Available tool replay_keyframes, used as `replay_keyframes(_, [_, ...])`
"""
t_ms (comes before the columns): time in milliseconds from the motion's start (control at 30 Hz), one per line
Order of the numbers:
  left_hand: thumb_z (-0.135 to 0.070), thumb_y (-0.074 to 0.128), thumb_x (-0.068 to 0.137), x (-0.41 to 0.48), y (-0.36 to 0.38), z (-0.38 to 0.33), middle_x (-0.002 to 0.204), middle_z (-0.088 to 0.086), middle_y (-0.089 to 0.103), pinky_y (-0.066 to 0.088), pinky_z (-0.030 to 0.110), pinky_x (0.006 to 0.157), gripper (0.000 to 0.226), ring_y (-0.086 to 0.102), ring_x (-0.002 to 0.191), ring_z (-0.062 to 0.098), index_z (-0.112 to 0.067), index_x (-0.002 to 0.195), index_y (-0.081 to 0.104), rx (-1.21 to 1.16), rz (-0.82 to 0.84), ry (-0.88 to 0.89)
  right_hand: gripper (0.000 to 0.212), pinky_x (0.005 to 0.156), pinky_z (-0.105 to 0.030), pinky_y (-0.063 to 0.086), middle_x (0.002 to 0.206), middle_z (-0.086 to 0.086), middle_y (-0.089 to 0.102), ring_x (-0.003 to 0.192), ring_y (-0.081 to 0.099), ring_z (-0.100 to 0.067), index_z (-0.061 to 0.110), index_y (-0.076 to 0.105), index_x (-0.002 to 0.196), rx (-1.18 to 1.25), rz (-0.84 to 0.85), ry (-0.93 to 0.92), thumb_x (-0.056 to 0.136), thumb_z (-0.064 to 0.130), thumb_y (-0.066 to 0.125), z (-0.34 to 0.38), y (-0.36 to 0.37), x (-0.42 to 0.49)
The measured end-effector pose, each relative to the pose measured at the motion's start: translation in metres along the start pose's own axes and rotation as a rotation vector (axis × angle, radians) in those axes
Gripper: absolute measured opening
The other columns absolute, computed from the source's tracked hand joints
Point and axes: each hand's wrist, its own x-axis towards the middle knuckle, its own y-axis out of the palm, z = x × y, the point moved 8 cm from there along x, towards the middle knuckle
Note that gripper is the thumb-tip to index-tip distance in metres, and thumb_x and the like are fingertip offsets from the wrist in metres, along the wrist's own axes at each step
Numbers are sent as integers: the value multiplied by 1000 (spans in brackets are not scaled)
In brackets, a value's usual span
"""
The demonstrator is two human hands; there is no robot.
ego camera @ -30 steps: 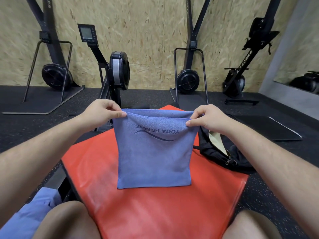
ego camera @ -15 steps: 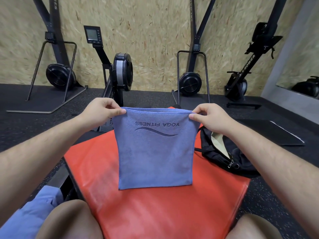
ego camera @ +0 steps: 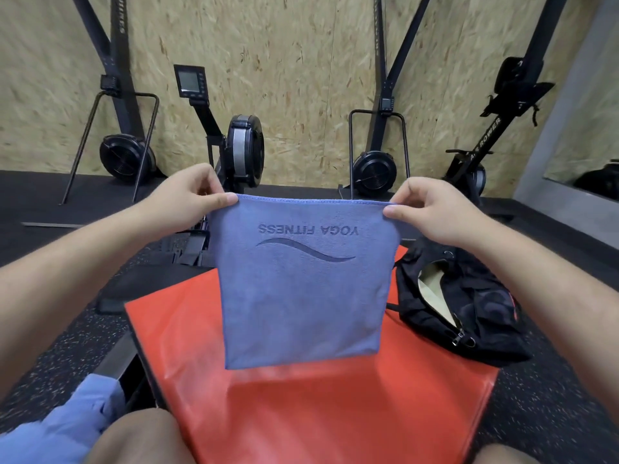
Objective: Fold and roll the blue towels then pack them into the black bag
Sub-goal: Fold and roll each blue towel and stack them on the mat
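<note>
- Red pad (ego camera: 335,413): the work surface, under the hanging towel.
- Towel (ego camera: 301,296): folded, held upright above the pad by its top corners.
- Bag (ego camera: 469,316): open, on the pad's right edge, just beside the towel.
- Left hand (ego camera: 187,199) and right hand (ego camera: 432,212): each pinches a corner.
- Risk: uneven lowering could skew the layers, so the roll comes out crooked.

Both hands (ego camera: 187,199) (ego camera: 432,212) pinch blue towel (ego camera: 301,296) above red mat (ego camera: 335,413)
</note>
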Motion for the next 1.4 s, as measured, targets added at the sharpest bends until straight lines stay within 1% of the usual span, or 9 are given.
replay_keyframes(133, [-25,71,91,30,26,7,88,-2,63,45,31,69,10,60,81,17,-19,97,66,266,-22,42,15,69,-23,43,86,10,67,80,61,-8,25,62,98,-86,24,63,88,24,73,-20,28,34])
replay_keyframes(233, [-13,65,93,54,37,20,94,2,59,40,30,78,7,59,93,24,-13,95,72,364,-49,45,7,67,-23,44,89,9,66,88,63,-15,27,65,89,-164,12,109,89,20,66,-34,47,58])
replay_keyframes(467, [-12,62,95,43,31,7,82,-2,54,36,31,70,9,49,75,15,-15,87,65,291,-139,91,14,67,-20,40,86,10,67,84,60,-10,28,62,80,-15,-172,100,85,18,71,-40,38,41])
replay_keyframes(600, [-10,65,93,-30,57,29,84,-5,54,36,27,72,7,48,80,13,-14,88,63,235,-41,140,12,74,-27,44,88,13,68,77,60,-7,24,63,88,25,-68,110,88,16,70,-61,70,-29])
replay_keyframes(733, [-18,63,95,-127,118,83,87,3,63,40,30,75,7,55,82,19,-14,91,60,173,188,7,17,79,-30,48,86,9,69,80,61,-1,26,61,89,66,174,145,88,12,71,-93,139,-123])
replay_keyframes(833, [-27,62,93,-191,153,116,75,-1,63,44,36,70,13,52,68,11,-20,83,57,102,360,-144,23,75,-35,48,78,4,70,70,61,-6,26,61,86,187,402,289,86,5,72,-116,174,-190])
replay_keyframes(933, [-26,66,95,-220,163,121,74,-7,64,46,28,67,11,51,66,4,-21,86,62,2,440,-224,19,71,-35,48,74,-5,67,69,59,-13,12,62,90,346,552,357,88,-6,69,-117,180,-223])
replay_keyframes(1200, [-14,64,93,-152,169,141,81,5,65,42,30,64,7,53,70,19,-8,90,64,131,250,-455,7,66,-35,52,69,-7,65,60,59,-16,10,67,89,234,281,382,89,3,69,-133,183,-146])
replay_keyframes(1400, [-16,58,80,-159,186,168,73,17,66,42,32,59,16,53,65,27,-1,80,63,272,379,-628,11,69,-44,55,72,-5,67,58,57,-15,22,65,83,159,401,384,89,13,70,-140,236,-125])
